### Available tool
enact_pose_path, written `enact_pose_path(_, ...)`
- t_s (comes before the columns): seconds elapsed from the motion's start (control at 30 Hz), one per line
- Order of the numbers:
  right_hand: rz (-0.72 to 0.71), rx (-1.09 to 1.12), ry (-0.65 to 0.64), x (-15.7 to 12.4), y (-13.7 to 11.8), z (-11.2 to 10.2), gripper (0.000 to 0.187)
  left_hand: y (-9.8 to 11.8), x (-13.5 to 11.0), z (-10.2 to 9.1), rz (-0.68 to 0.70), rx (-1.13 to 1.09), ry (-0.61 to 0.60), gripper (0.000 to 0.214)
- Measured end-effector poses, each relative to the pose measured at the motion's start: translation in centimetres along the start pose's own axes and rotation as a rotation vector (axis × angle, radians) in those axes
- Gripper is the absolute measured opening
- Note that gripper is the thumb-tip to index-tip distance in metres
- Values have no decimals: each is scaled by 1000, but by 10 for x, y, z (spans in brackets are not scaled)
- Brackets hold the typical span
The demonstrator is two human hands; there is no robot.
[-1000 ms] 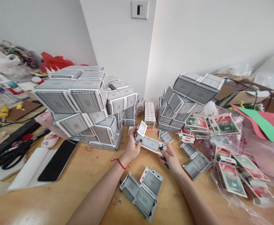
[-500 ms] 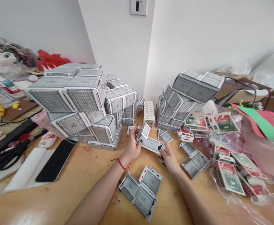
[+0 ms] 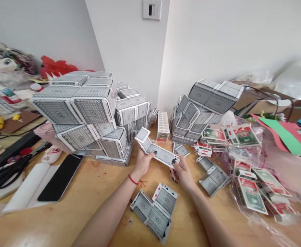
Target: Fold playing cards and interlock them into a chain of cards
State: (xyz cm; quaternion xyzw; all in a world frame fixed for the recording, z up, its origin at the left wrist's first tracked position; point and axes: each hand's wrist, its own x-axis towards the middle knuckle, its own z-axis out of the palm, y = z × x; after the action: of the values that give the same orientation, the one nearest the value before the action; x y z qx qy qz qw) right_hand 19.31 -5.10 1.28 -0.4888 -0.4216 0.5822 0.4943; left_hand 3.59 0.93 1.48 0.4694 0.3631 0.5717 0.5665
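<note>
Both hands hold a strip of joined, folded playing cards (image 3: 163,156), patterned grey backs up. My left hand (image 3: 143,161) grips its left part, thumb on top, where a folded section stands up and ends in a white-edged flap. Between thumb and fingers of my right hand (image 3: 182,169) is the right end, where a card's number and black suit mark show. On the table below lie several overlapping playing cards (image 3: 154,212). Another folded card piece (image 3: 213,175) rests to the right of my right hand, and a smaller one (image 3: 180,149) lies behind it.
Large blocks built from cards stand at left (image 3: 94,109) and right (image 3: 207,103), with a stack of card boxes (image 3: 163,125) between. Opened red-and-green card boxes (image 3: 252,193) lie on plastic at right. A black phone (image 3: 60,178), white paper roll (image 3: 28,185) and scissors (image 3: 14,168) lie left.
The folded left section of the card strip has swung up and leftward, opening out. My left hand has shifted slightly left along with it; my right hand keeps its hold.
</note>
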Motion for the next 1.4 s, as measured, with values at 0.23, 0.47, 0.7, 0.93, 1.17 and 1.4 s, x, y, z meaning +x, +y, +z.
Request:
enact_pose_path(0.23, -75, 35, -12, 3, 2, 5, 33, -2, -3, 2, -355, -191, -185, 30)
enact_pose_path(0.47, 94, 248, -296, -6, -12, -10, 60, -1, 2, -8, -375, -128, -134, 27)
enact_pose_path(0.7, 44, 225, -282, -1, -4, -17, 63, 1, 3, -9, -447, -230, -160, 23)
enact_pose_path(0.93, -52, 68, -218, 19, 9, -8, 42, 2, 0, -5, -464, -227, -155, 25)
enact_pose_path(1.17, -88, -95, -130, 18, 6, 4, 28, 4, 0, -5, -431, -213, -172, 31)
enact_pose_path(1.4, -86, -169, -12, 24, 5, 14, 35, -3, 1, -9, -401, -229, -169, 33)
